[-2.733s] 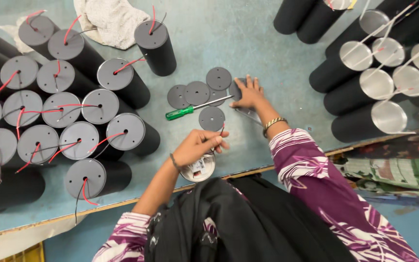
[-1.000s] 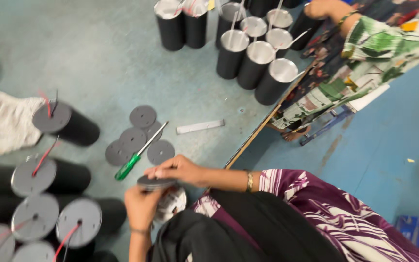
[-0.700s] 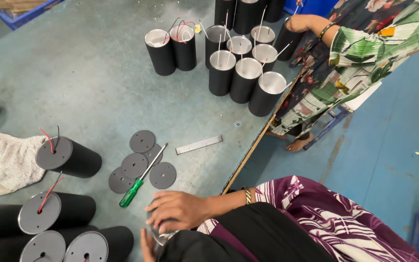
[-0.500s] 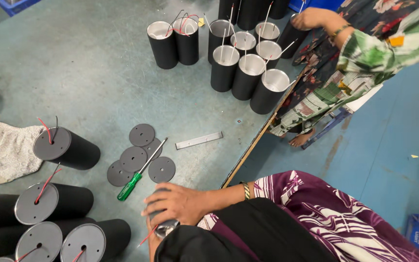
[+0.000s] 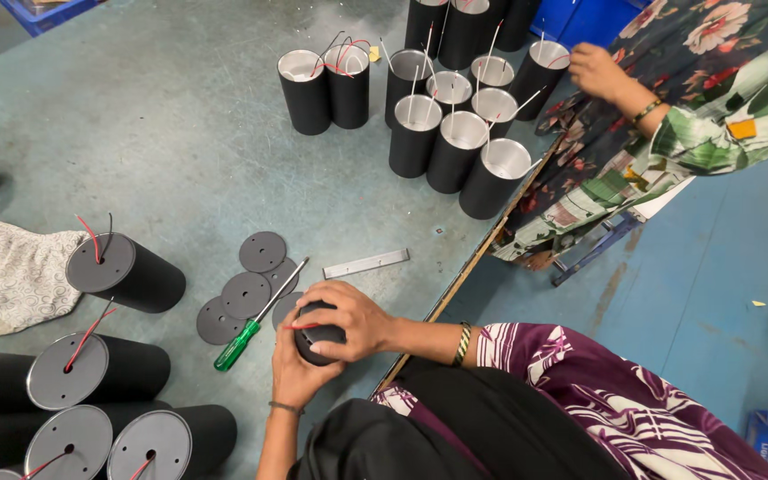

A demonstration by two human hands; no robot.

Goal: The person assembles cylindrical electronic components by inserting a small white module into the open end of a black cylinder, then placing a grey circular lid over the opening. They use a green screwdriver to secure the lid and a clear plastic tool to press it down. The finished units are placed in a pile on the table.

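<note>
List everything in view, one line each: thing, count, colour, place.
black cylinder: one, black, held between both hands at the table edge
green screwdriver: one, green handle, lying across the discs
grey discs: about five, grey, flat on the table
metal strip: one, silver, right of the discs
capped cylinders: several, black with grey caps and red wires, left
open cylinders: about ten, black with silver insides, upright at top
cloth: one, whitish, far left
co-worker's hand: one, top right, at the open cylinders
table: one, grey-green
left hand: under the cylinder
right hand: over the cylinder
</note>
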